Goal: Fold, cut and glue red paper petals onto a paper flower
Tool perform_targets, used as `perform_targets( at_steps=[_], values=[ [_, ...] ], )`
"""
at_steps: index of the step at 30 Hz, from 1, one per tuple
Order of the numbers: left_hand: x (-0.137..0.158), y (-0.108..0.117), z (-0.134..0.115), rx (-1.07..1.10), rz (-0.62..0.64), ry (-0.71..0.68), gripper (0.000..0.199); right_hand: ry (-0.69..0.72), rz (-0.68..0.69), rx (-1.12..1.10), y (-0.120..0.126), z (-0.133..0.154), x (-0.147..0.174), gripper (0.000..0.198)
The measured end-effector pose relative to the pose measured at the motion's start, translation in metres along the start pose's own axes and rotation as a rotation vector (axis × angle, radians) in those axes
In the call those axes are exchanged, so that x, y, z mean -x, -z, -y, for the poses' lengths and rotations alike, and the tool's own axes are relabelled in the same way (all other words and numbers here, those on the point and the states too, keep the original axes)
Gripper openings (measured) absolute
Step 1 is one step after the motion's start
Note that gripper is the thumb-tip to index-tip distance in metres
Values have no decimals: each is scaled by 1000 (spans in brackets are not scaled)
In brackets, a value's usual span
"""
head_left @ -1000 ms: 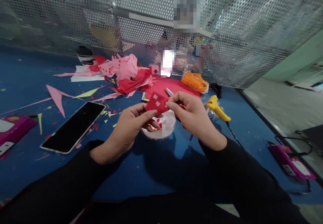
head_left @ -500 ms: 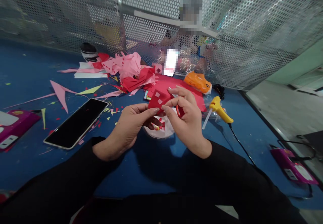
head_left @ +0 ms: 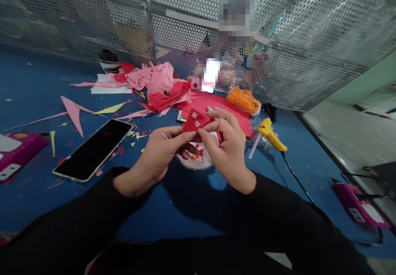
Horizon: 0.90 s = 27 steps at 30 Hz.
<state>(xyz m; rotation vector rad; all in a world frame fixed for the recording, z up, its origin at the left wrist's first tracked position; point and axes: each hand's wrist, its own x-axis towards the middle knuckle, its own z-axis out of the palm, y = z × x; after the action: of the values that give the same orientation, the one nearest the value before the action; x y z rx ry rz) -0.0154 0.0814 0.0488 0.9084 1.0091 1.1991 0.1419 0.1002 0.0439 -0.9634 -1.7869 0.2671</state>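
Right hand (head_left: 228, 153) shifted inward, partly blocking bowl (head_left: 195, 166), apparently scissors (head_left: 220, 136).

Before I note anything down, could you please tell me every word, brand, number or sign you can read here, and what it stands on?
None can be read for certain.
Orange bag: dark marks, too blurred.
Lit screen: pixelated, unreadable.
Right purple box: any print is too small.
Left purple box: likewise.
Black phone: dark screen, no text visible.
Red card: pale squares, no lettering visible.
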Motion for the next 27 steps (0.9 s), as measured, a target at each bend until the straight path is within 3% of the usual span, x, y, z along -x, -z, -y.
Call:
perform_targets(
  at_steps=[11, 13, 17, 20, 27],
  values=[
    [0, -1, 1, -54, -50, -32, 15, 3, 37, -3, 2, 1, -3, 10],
    [0, -2, -1, -49, -47, -18, 18, -32, 71, -28, 8, 0, -8, 3],
    [1, -3, -2, -23, -32, 6, 18, -123, 194, -13, 21, -6, -20, 18],
    [0, -1, -1, -32, -22, 0, 17, -172, 279, -5, 26, -9, -25, 18],
    [1, -2, -1, -18, -27, -4, 25, -166, 262, -32, 22, -6, -22, 16]
  ],
)
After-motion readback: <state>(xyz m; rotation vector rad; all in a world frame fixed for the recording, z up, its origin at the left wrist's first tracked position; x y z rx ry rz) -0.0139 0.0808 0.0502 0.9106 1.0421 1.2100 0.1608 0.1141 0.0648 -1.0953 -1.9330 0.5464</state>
